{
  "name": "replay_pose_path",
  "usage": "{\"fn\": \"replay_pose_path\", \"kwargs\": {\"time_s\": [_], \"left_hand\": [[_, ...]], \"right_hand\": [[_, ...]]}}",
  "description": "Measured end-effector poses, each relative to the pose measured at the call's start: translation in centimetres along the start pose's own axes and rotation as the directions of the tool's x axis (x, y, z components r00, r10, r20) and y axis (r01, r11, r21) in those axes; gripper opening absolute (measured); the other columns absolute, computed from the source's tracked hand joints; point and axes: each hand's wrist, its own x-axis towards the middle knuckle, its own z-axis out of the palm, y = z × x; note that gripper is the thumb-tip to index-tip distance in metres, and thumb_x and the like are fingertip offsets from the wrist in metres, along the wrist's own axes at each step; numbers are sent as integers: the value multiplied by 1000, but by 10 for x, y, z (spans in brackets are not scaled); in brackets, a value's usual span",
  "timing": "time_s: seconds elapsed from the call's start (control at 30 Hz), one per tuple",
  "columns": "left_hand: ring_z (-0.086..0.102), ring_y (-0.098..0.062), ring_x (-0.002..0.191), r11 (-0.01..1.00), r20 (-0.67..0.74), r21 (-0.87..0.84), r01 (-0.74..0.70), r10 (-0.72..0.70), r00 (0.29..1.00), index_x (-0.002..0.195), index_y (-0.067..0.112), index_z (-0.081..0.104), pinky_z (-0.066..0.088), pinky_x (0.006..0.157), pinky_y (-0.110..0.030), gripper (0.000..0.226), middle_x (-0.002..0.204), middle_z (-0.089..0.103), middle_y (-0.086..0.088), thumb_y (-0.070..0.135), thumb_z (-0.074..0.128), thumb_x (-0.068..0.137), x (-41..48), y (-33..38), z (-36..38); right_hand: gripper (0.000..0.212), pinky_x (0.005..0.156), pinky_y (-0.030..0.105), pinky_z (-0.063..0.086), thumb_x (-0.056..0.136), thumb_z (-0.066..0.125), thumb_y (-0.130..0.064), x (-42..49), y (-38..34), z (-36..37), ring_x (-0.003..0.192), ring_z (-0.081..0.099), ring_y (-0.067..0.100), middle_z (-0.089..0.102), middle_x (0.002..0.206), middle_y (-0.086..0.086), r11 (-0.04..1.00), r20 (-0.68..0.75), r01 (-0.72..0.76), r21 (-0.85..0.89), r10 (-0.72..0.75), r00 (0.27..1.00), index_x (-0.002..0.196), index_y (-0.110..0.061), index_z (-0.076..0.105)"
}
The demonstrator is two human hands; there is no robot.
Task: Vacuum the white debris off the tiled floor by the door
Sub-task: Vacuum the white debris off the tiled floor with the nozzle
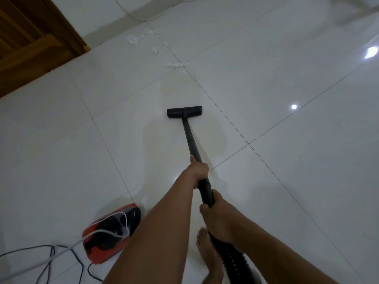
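Observation:
White debris (134, 39) lies in small clumps on the glossy tiled floor (266, 95) near the wooden door (30, 44), with more bits (174, 64) along a grout line. A black vacuum wand (189, 138) runs from my hands to its flat floor head (184, 112), which sits on the tile well short of the debris. My left hand (200, 171) grips the wand halfway up. My right hand (217, 214) grips the wand's thicker lower end, where the ribbed hose (231, 259) begins.
The red and black vacuum body (110, 232) sits on the floor at lower left, with a white cord and black cable (51, 255) trailing left. My bare foot (209, 255) stands under the hose. Another white cord (135, 16) lies by the far wall.

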Motion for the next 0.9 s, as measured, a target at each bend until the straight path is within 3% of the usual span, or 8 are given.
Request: {"fn": "replay_pose_path", "kwargs": {"time_s": [0.27, 0.43, 0.5, 0.57, 0.6, 0.7, 0.9], "left_hand": [[57, -34, 119, 1000, 16, 17, -16, 16, 1000, 157, 38, -18, 56, 92, -43, 77, 144, 48, -16, 16, 33, 103, 33, 60, -16], [59, -29, 111, 999, -2, -12, -36, 36, 999, 157, 38, -17, 55, 91, -42, 77, 141, 50, -13, 17, 33, 103, 60, 98, -19], [58, -25, 101, 999, -8, -23, -44, 44, 999, 157, 38, -17, 54, 83, -39, 77, 138, 51, -12, 17, 33, 103, 70, 113, -20], [57, -24, 99, 998, -9, -34, -50, 50, 999, 158, 37, -17, 52, 81, -37, 76, 139, 50, -11, 18, 33, 104, 80, 130, -21], [57, -25, 102, 998, -13, -39, -54, 53, 999, 158, 37, -17, 52, 82, -37, 76, 141, 49, -11, 19, 34, 104, 86, 138, -21], [58, -29, 113, 997, -36, -45, -58, 56, 998, 158, 36, -17, 52, 91, -40, 75, 142, 49, -12, 20, 34, 105, 101, 164, -25], [60, -31, 116, 997, -50, -49, -62, 59, 997, 158, 38, -16, 52, 100, -46, 75, 139, 52, -11, 24, 34, 105, 128, 207, -32]], "right_hand": [[53, 36, 11, 39, 108, 40, -29, 36, -39, -39, 52, 55, 7, 62, 92, 7, 1000, -13, 26, 13, -26, 1000, 157, -24, 19], [53, 50, 26, 53, 106, 41, -34, 67, -55, -67, 48, 60, 15, 63, 84, 11, 996, 8, -19, 92, 19, 1000, 154, -34, 18], [55, 70, 35, 61, 102, 37, -44, 78, -63, -77, 55, 69, 19, 69, 83, 9, 997, -15, -54, 47, 54, 998, 152, -45, 12], [58, 94, 45, 57, 95, 34, -52, 91, -72, -88, 72, 77, 27, 74, 87, 11, 998, -46, -44, -41, 42, 998, 148, -51, 11], [56, 90, 45, 58, 95, 35, -51, 97, -76, -94, 77, 77, 29, 75, 91, 12, 998, -57, -36, -48, 34, 998, 147, -50, 12], [51, 51, 26, 55, 105, 38, -40, 112, -90, -119, 51, 69, 15, 71, 87, 10, 1000, -52, -18, 8, 18, 998, 150, -43, 14], [57, 39, 15, 44, 108, 36, -36, 136, -119, -155, 53, 62, 9, 64, 90, 3, 999, -40, 32, -32, -33, 999, 158, -37, 7]]}}
